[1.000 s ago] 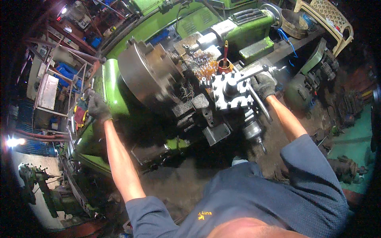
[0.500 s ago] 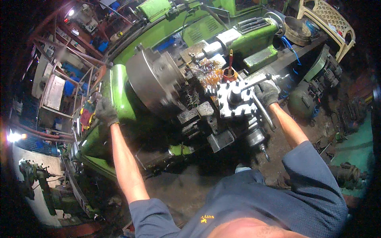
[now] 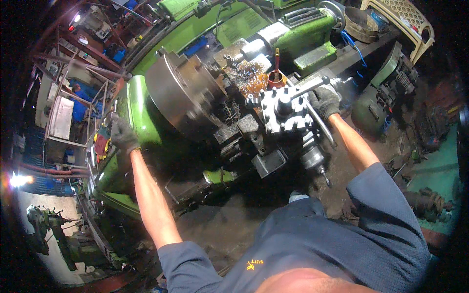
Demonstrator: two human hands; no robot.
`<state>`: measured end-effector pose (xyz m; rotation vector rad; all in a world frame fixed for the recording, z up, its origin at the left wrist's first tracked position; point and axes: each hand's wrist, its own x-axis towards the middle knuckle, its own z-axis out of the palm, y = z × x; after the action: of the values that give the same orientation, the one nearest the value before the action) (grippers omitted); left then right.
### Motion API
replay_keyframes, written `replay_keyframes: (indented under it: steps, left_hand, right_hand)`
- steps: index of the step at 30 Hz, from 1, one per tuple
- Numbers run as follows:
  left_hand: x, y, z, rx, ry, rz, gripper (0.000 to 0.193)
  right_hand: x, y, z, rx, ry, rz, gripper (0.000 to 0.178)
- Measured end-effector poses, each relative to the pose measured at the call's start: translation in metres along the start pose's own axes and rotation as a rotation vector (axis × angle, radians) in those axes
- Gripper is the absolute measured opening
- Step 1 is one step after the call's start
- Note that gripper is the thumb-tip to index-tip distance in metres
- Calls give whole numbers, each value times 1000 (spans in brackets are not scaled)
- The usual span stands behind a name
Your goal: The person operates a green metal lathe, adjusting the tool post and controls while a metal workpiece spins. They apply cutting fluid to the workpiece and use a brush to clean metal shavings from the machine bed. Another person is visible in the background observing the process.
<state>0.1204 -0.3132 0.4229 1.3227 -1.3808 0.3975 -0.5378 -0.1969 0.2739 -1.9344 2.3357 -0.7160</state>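
My left hand (image 3: 125,136), in a dark grey glove, is closed by the headstock (image 3: 138,100) of a green lathe, at a small lever (image 3: 112,118). Its fingertips are partly hidden. My right hand (image 3: 324,102), also gloved, is curled beside the square tool post (image 3: 285,110), behind a long steel bar (image 3: 321,122); whatever it grips is hidden. A ball-ended lever (image 3: 312,86) juts from the tool post toward that hand. Between my hands sits the large chuck (image 3: 181,93), its jaws smeared by motion. Beyond the tool post, a brush (image 3: 277,62) stands in a reddish-brown pot (image 3: 275,79).
Metal chips (image 3: 251,78) cover the carriage beside the chuck. The green tailstock (image 3: 308,31) stands at the far right of the bed. A crank handle (image 3: 325,178) sticks out toward me. A plastic chair (image 3: 405,22) and a dark green motor-like unit (image 3: 369,110) are at right.
The whole view has shifted slightly, so the lathe appears a little further left and up. Both hands keep their places against the machine. The chuck's jaws look blurred in both frames.
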Motion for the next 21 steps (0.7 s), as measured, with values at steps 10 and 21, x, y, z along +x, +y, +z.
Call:
replay_keyframes:
  steps: [10, 21]
  left_hand:
    - [5, -2, -3, 59, -56, -91, 35]
    - [2, 7, -1, 29, -7, 33, 34]
  right_hand:
    - [0, -1, 0, 7, 35, -20, 29]
    - [-2, -2, -2, 34, 47, -4, 28]
